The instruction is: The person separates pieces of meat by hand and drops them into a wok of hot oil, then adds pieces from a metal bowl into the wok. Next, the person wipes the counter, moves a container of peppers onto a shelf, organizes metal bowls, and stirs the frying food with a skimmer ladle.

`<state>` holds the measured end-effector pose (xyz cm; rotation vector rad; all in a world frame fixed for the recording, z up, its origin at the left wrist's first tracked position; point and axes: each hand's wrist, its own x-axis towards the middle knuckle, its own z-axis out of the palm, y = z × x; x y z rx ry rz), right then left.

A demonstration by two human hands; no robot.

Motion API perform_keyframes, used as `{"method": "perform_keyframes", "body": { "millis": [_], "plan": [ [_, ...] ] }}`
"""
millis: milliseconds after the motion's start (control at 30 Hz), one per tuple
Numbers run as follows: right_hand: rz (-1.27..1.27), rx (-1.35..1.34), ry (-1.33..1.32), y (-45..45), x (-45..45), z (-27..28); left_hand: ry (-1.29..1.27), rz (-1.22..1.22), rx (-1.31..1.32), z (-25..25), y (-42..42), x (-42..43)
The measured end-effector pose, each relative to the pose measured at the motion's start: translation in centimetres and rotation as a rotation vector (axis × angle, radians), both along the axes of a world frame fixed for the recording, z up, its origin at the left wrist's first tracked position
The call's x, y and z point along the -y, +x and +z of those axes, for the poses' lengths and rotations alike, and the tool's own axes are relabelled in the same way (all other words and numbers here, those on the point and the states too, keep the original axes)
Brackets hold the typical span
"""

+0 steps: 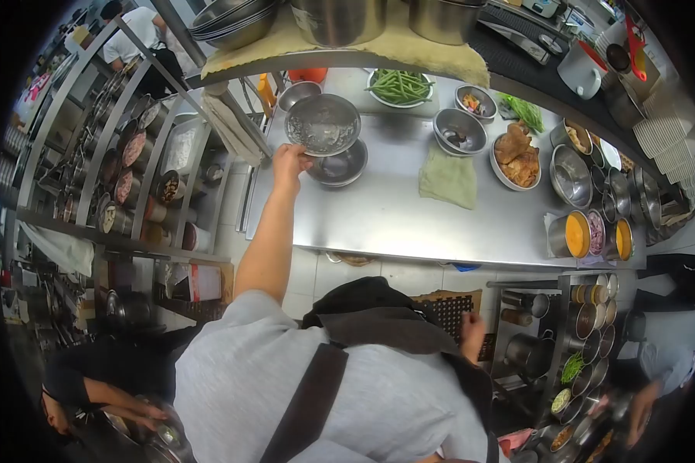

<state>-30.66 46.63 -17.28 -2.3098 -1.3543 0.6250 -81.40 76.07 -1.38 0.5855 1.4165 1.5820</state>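
My left hand (292, 163) reaches out over the steel counter (347, 224) and grips the near rim of a metal bowl (323, 119) with whitish residue inside. That bowl is raised and partly overlaps a second metal bowl (341, 168) on the counter. Low at my right side, short of the counter's front edge, is my right hand (473, 336), small and blurred; its fingers cannot be made out clearly. A folded green cloth (448, 179) lies mid-counter, near a steel bowl (459, 130) with dark bits in it.
Green beans (400, 86) fill a bowl at the back. Browned food (516, 158) fills a bowl to the right, beside stacked bowls and orange-filled containers (577, 234). A shelf (347, 58) overhangs the counter. Racks stand on both sides. Other people work at lower left (116, 386) and lower right (660, 370).
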Motion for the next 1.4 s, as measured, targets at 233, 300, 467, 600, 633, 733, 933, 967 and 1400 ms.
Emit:
{"method": "perform_keyframes", "body": {
  "millis": [233, 300, 467, 600, 633, 733, 933, 967, 1400],
  "plan": [
    [-0.006, -0.09, -0.154, -7.2, 3.0, 4.7, -0.049, -0.07, 0.044, -0.4, -2.5, -7.6],
    [0.023, 0.057, -0.164, -3.5, 7.5, 1.2, -0.041, -0.187, 0.065, -0.9, -3.0, -10.4],
    [-0.531, 0.071, -0.492, 0.2, 15.9, 0.2, -0.255, -0.345, -0.057, -3.6, -4.4, -14.3],
    [-0.629, 0.025, -0.409, -2.6, 17.4, -0.2, -0.284, -0.412, -0.06, -5.0, -4.5, -14.8],
    [-0.638, 0.025, -0.415, -2.8, 18.4, -2.5, -0.29, -0.422, -0.061, -5.2, -4.4, -14.9],
    [-0.252, 0.014, -0.397, -3.0, 20.4, -7.0, -0.313, -0.489, -0.13, -6.1, -4.7, -15.3],
    [-0.323, -0.013, -0.283, -8.1, 14.0, -0.7, -0.549, -0.273, 0.068, -9.1, -7.2, -17.9],
    [-0.325, -0.013, -0.259, -8.5, 13.3, -0.1, -0.554, -0.279, 0.064, -10.0, -7.8, -18.7],
    [-0.394, -0.045, -0.344, -9.5, 10.3, 6.1, -0.092, 0.145, 0.062, -6.0, -9.2, -18.3]
  ]
}}
